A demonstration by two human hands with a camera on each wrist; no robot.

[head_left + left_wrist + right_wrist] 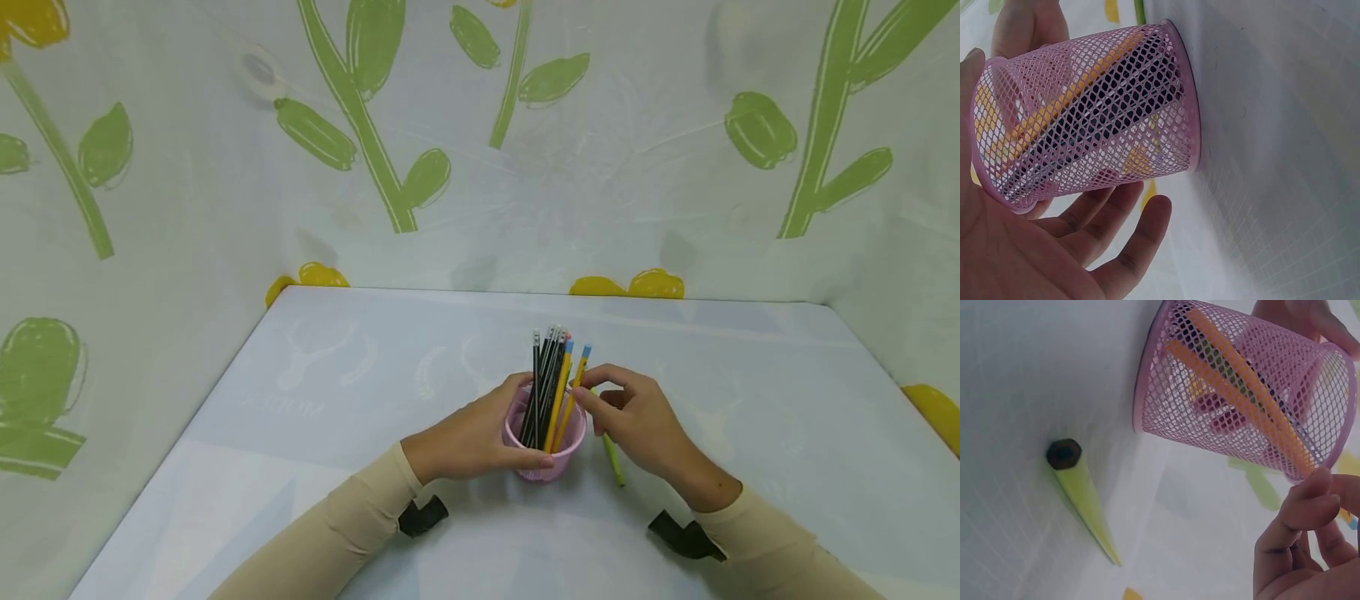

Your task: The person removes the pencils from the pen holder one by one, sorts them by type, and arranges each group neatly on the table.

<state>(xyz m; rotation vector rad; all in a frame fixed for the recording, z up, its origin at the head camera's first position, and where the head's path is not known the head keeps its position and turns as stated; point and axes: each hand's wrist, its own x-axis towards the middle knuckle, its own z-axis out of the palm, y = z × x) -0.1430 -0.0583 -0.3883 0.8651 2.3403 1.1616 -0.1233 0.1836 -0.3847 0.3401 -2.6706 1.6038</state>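
A pink mesh pencil cup (542,474) stands on the table, its base down against the surface in both wrist views. My left hand (468,433) grips it near the rim, with the thumb across the near side and fingers round the far side. Several black pencils (546,387) lean together inside, beside a yellow pencil (559,392). Between thumb and fingertips at the cup's right rim, my right hand (641,425) pinches another yellow pencil (582,363) with a blue end, its lower part inside the cup. Through the mesh, yellow pencils (1235,384) slant across the cup.
One yellow-green pencil (613,462) lies on the table (315,483) right of the cup, partly beneath my right hand. Dark straps (682,537) hang at both wrists. White curtains (622,175) with green plant prints surround the table at the back and sides.
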